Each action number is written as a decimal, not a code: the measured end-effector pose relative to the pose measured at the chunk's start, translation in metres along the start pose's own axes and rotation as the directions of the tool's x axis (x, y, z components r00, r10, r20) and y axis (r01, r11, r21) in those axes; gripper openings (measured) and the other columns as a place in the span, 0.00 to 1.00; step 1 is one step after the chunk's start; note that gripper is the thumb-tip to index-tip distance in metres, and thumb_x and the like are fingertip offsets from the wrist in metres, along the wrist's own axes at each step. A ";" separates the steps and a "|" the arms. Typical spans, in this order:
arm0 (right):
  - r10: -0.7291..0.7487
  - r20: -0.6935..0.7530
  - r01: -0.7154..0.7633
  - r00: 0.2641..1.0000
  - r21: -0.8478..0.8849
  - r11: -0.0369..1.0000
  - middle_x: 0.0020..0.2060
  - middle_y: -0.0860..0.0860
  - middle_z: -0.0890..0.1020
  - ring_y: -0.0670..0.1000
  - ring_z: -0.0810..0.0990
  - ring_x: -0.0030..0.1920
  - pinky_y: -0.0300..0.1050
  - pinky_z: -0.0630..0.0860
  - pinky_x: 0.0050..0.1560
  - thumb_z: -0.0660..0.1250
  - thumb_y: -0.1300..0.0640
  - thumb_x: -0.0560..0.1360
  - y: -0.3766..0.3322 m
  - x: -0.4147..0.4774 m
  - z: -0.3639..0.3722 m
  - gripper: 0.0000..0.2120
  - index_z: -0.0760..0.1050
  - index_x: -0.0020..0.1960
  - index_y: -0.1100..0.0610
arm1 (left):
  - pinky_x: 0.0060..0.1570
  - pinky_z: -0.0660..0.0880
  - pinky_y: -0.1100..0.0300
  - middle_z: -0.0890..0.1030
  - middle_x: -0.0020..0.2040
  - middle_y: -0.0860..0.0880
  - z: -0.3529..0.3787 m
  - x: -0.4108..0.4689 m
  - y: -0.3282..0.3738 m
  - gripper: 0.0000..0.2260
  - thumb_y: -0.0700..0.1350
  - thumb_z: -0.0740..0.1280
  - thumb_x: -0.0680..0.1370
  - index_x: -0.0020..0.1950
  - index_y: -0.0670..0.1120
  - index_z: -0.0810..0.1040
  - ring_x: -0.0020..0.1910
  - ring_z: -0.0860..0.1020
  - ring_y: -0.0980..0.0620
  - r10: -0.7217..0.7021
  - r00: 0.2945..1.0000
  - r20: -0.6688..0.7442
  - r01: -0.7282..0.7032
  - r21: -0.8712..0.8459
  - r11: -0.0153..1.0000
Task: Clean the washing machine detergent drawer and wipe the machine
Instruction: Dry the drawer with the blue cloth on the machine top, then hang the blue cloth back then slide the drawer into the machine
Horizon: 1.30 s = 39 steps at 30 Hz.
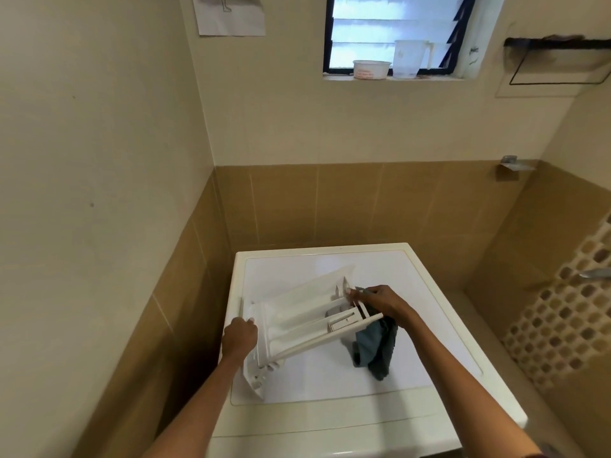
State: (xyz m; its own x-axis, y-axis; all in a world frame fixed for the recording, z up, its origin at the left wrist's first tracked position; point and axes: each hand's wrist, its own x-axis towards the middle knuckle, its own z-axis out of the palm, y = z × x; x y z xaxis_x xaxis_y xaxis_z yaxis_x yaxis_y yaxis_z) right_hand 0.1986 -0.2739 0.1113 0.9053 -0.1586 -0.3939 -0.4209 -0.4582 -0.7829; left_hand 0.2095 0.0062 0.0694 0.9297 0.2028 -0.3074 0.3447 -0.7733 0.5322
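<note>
The white detergent drawer (297, 320) is out of the machine and held tilted above the top of the white washing machine (429, 342). My left hand (239, 337) grips its front panel end at the lower left. My right hand (380, 302) is at the drawer's far right end, fingers closed on a grey-blue cloth (377, 345) that hangs down from it and touches the machine top. The drawer's compartments face up toward me.
Tan tiled walls stand close on the left, back and right of the machine. A window sill high up holds a white tub (372, 69) and a clear jug (411, 57). A tap (593, 274) sticks out at the right.
</note>
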 end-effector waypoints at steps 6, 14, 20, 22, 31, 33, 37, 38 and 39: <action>-0.014 -0.148 0.035 0.989 0.134 0.990 0.44 0.59 0.82 0.54 0.80 0.42 0.43 0.76 0.43 0.69 0.53 0.73 0.015 0.006 -0.026 0.16 0.79 0.52 0.65 | 0.51 0.76 0.58 0.78 0.56 0.41 -0.004 0.004 -0.004 0.13 0.44 0.56 0.82 0.58 0.37 0.74 0.55 0.79 0.45 0.067 0.994 -0.084 -0.047 0.223 0.974; -0.093 -0.191 0.138 0.977 0.237 0.962 0.42 0.59 0.80 0.54 0.77 0.40 0.42 0.73 0.38 0.63 0.57 0.78 0.012 -0.002 -0.044 0.11 0.77 0.52 0.65 | 0.49 0.76 0.59 0.78 0.56 0.41 -0.001 0.008 0.001 0.12 0.42 0.57 0.81 0.58 0.37 0.74 0.56 0.79 0.45 0.050 0.996 -0.071 -0.029 0.275 0.961; -0.180 -0.225 0.267 0.958 0.459 0.847 0.39 0.57 0.80 0.53 0.78 0.37 0.43 0.74 0.41 0.61 0.56 0.79 -0.010 -0.024 -0.060 0.11 0.77 0.50 0.63 | 0.68 0.61 0.37 0.58 0.73 0.34 -0.010 0.000 0.030 0.32 0.57 0.56 0.79 0.74 0.37 0.53 0.72 0.58 0.33 -0.003 0.993 -0.115 0.034 0.264 0.964; -0.195 -0.195 0.270 0.961 0.532 0.802 0.40 0.56 0.82 0.52 0.81 0.38 0.42 0.77 0.42 0.59 0.55 0.80 -0.020 -0.034 -0.064 0.11 0.78 0.49 0.61 | 0.69 0.57 0.38 0.56 0.75 0.36 -0.019 -0.011 0.057 0.32 0.57 0.55 0.79 0.76 0.40 0.51 0.74 0.53 0.34 0.179 0.974 -0.137 -0.140 0.255 0.957; -0.105 -0.197 0.222 0.975 0.905 0.362 0.49 0.60 0.82 0.58 0.80 0.49 0.52 0.75 0.48 0.53 0.52 0.81 -0.062 -0.088 -0.068 0.17 0.75 0.57 0.62 | 0.34 0.74 0.70 0.82 0.43 0.54 -0.044 -0.098 0.173 0.11 0.48 0.62 0.79 0.56 0.44 0.78 0.38 0.81 0.63 0.706 0.588 0.394 -0.332 -0.679 0.655; -0.107 -0.251 0.272 0.962 0.916 0.296 0.52 0.62 0.80 0.58 0.79 0.50 0.52 0.75 0.50 0.58 0.51 0.79 -0.058 -0.101 -0.075 0.18 0.73 0.61 0.62 | 0.31 0.74 0.70 0.83 0.38 0.54 -0.044 -0.103 0.180 0.10 0.46 0.65 0.77 0.53 0.42 0.79 0.35 0.81 0.60 0.733 0.572 0.368 -0.297 -0.740 0.603; -0.078 -0.328 0.335 0.942 0.935 0.115 0.50 0.63 0.80 0.58 0.80 0.51 0.51 0.75 0.58 0.59 0.45 0.77 -0.030 -0.121 -0.079 0.22 0.73 0.60 0.62 | 0.38 0.77 0.65 0.82 0.39 0.48 -0.043 -0.113 0.197 0.05 0.40 0.64 0.77 0.47 0.41 0.78 0.38 0.79 0.54 0.761 0.543 0.355 -0.117 -0.866 0.487; -0.065 -0.311 0.316 0.948 0.942 0.113 0.45 0.61 0.82 0.57 0.82 0.46 0.50 0.78 0.52 0.59 0.43 0.77 -0.021 -0.125 -0.072 0.22 0.74 0.55 0.62 | 0.40 0.77 0.64 0.81 0.39 0.47 -0.042 -0.119 0.203 0.05 0.40 0.63 0.78 0.45 0.41 0.77 0.38 0.79 0.54 0.771 0.529 0.353 -0.122 -0.868 0.481; -0.053 -0.276 0.281 0.960 0.950 0.136 0.41 0.60 0.82 0.56 0.82 0.41 0.49 0.80 0.47 0.64 0.41 0.73 -0.014 -0.129 -0.063 0.23 0.74 0.52 0.62 | 0.40 0.76 0.64 0.80 0.38 0.47 -0.041 -0.125 0.208 0.05 0.40 0.63 0.78 0.44 0.41 0.77 0.38 0.78 0.53 0.778 0.527 0.342 -0.150 -0.863 0.482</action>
State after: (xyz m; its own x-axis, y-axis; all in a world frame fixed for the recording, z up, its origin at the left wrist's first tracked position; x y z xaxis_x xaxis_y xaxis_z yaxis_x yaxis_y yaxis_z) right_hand 0.0914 -0.3020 0.2028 0.9065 -0.3695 -0.2040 0.1434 0.7242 -0.6745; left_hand 0.1707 -0.1554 0.2504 0.7141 -0.6998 -0.0179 0.1383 0.1159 0.9836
